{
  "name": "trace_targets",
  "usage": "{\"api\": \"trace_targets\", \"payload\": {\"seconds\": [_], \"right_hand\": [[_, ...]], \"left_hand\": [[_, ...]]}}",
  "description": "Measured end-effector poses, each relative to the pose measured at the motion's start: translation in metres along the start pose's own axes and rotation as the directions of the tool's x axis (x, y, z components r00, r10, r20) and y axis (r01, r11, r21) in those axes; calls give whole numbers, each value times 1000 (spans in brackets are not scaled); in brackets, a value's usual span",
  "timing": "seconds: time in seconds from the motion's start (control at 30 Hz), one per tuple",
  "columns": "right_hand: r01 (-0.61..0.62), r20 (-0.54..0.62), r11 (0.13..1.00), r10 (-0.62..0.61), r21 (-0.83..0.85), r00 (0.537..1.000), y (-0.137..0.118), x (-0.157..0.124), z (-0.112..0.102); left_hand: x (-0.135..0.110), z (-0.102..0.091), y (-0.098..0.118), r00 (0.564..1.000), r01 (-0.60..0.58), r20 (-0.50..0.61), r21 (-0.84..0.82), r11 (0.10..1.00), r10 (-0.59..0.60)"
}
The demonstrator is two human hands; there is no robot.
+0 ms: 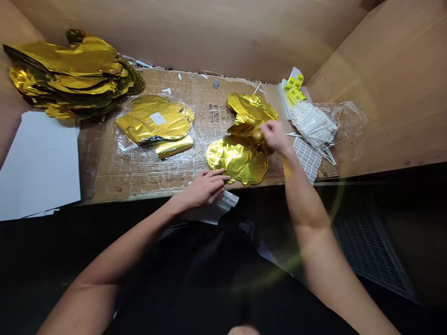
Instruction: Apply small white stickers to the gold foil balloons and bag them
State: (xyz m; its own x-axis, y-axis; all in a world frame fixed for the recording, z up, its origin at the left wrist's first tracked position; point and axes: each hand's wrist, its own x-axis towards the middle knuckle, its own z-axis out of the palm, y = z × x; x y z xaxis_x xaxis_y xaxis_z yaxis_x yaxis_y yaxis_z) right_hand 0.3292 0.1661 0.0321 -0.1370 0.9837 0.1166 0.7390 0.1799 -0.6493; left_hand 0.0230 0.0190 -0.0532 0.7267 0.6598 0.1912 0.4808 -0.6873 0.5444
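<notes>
In the middle of the bench lies a flat gold foil balloon (237, 160), partly folded over on itself. My right hand (274, 136) is closed at the balloon's raised right part, slightly blurred by motion. At the near left edge of the foil rests my left hand (204, 187), its fingers stretched out and touching the balloon. Below that hand, a clear plastic bag (206, 213) hangs over the bench edge; a strip of small printed labels (228, 199) shows beside it.
Left of centre is a bagged gold balloon (150, 118) with a white sticker. A tall pile of gold foil (77, 74) and white sheets (42, 163) occupy the left. White sticks (312, 123), a label sheet (307, 158) and yellow labels (295, 88) lie right. Cardboard walls enclose the bench.
</notes>
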Motion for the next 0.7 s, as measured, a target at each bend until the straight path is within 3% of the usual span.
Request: {"api": "trace_targets", "payload": {"seconds": [0.07, 0.13, 0.17, 0.23, 0.3, 0.37, 0.43, 0.53, 0.63, 0.7], "right_hand": [[-13, -124, 1000, 13, 3, 992, 0, 15, -25], [35, -151, 999, -32, 19, 988, -10, 3, -28], [68, -102, 997, -64, 37, 993, -17, -12, -22], [116, 116, 988, -127, 101, 985, -34, -52, 4], [67, 385, 959, -174, 275, 906, -49, -93, 33], [-20, 446, 915, -177, 402, 877, -57, -120, 55], [-63, 398, 884, -145, 464, 906, -58, -133, 66], [-26, 334, 891, -143, 454, 932, -54, -137, 68], [150, 221, 926, -236, 347, 946, -51, -139, 67], [322, 135, 924, -353, 206, 926, -50, -141, 68]], "left_hand": [[1, -10, 1, 997, 59, -40, -71, 996, -62], [2, -22, 2, 989, 112, -86, -101, 989, -121], [2, -28, 3, 983, 135, -109, -100, 986, -145], [3, -38, 5, 973, 168, -150, -74, 983, -177], [5, -45, 8, 965, 182, -189, -17, 983, -182], [8, -48, 12, 963, 186, -210, 59, 981, -170], [13, -47, 15, 970, 181, -185, 121, 976, -157], [19, -41, 17, 982, 170, -100, 131, 977, -158], [22, -35, 16, 979, 194, -80, 66, 979, -189], [23, -33, 15, 971, 223, -91, 33, 974, -219]]}}
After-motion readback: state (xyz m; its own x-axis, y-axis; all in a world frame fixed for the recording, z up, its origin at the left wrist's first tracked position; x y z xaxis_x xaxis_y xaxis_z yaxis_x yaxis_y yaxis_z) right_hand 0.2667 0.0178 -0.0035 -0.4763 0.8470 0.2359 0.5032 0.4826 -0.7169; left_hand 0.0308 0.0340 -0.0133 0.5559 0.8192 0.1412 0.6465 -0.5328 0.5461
